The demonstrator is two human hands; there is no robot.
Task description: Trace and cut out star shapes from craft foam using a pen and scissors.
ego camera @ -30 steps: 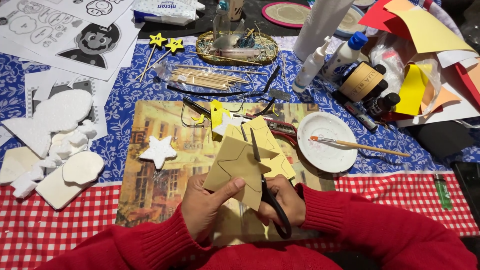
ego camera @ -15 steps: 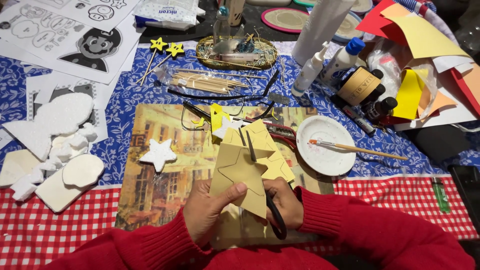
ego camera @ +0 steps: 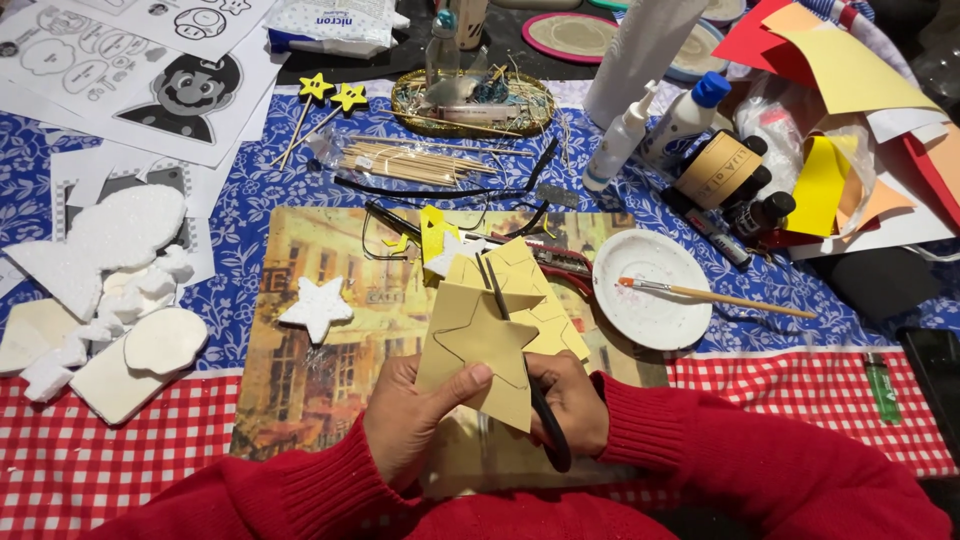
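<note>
1. A white plastic packet [ego camera: 330, 25] with blue print lay at the far edge, left of centre.
2. A tan round label [ego camera: 716, 167] wrapped a dark jar, far right.

The yellow foam sheet [ego camera: 500, 330] hides most of the scissors [ego camera: 520, 360] blades and part of the right hand [ego camera: 570, 400] behind it.
</note>
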